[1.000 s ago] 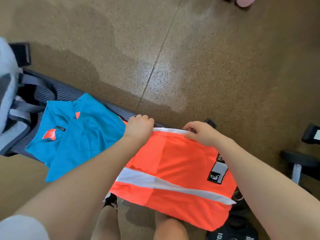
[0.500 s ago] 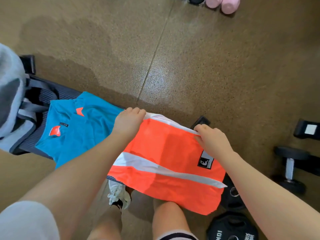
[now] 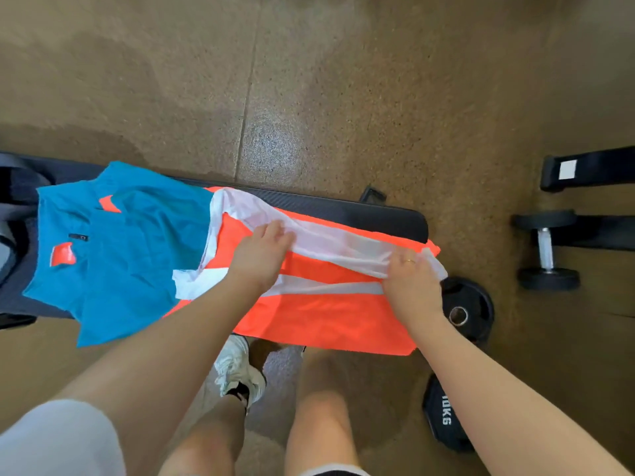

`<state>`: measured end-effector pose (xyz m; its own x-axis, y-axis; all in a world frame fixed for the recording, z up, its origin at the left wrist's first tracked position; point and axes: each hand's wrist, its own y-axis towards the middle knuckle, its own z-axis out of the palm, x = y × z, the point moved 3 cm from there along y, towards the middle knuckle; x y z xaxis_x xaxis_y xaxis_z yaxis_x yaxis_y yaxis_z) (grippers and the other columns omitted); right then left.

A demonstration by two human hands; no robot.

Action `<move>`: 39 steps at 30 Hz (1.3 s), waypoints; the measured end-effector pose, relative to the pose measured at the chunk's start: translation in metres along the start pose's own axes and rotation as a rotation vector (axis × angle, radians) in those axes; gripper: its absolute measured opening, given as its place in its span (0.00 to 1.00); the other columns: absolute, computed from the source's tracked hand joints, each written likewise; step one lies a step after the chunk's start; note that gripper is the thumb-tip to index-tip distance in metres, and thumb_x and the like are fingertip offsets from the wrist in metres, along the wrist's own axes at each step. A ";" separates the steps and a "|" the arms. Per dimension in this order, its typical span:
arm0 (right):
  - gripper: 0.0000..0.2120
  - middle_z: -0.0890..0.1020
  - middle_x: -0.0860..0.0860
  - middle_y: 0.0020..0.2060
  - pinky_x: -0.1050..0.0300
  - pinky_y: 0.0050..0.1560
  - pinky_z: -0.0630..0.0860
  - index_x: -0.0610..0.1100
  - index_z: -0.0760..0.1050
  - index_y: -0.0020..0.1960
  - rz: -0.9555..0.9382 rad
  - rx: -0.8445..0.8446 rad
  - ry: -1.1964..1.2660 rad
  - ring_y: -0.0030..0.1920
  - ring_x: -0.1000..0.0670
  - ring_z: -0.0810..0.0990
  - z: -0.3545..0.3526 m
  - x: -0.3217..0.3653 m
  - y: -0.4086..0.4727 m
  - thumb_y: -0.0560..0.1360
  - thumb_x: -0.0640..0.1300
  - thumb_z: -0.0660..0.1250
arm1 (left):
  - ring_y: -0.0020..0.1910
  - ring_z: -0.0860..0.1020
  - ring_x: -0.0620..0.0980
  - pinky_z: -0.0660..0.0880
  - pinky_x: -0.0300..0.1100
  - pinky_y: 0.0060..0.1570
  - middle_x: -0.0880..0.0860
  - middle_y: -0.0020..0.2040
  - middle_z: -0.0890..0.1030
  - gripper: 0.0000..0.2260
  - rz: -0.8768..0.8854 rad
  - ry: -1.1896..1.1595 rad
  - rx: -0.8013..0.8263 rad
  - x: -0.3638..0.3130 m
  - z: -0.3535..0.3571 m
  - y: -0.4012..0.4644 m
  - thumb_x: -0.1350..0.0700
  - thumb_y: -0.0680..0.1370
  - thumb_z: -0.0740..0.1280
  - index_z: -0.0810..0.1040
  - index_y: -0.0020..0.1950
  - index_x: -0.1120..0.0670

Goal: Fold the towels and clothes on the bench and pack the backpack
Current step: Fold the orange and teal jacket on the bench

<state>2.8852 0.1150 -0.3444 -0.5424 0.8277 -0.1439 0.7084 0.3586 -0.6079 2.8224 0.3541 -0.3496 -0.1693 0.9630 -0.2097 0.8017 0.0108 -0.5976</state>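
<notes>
Looking down past our knees and one white sneaker [image 3: 240, 369], we see a black weight plate [image 3: 443, 417] cut off behind our right forearm, its white "10KG" still readable. Our left hand [image 3: 259, 261] lies flat with fingers relaxed on the orange garment [image 3: 326, 321], pressing its turned-over white lining. Our right hand [image 3: 412, 286] pinches the same white fold at the garment's right edge, a ring on one finger. The garment is spread over the black bench [image 3: 360, 211], its near hem hanging off the front. Beside it, overlapped at the seam, lies a blue shirt [image 3: 137, 252]; its small dark tag is too blurred to read. A backpack [image 3: 10, 207] is barely visible at the left edge. Farther right, a second plate [image 3: 470, 310] and a dumbbell [image 3: 546, 249] sit on speckled brown flooring [image 3: 343, 80].
</notes>
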 end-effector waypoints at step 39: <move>0.17 0.79 0.41 0.57 0.44 0.55 0.76 0.41 0.77 0.53 -0.332 -0.389 0.588 0.56 0.38 0.78 -0.038 0.118 0.012 0.67 0.39 0.60 | 0.54 0.75 0.65 0.73 0.55 0.53 0.63 0.57 0.76 0.21 -0.038 -0.312 -0.213 0.030 -0.007 -0.030 0.61 0.69 0.60 0.73 0.61 0.62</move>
<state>2.8467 0.2334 -0.3385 -0.5024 0.7042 0.5017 0.7173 0.6635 -0.2130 2.7967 0.3843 -0.3326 -0.3416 0.8328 -0.4356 0.8872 0.1328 -0.4418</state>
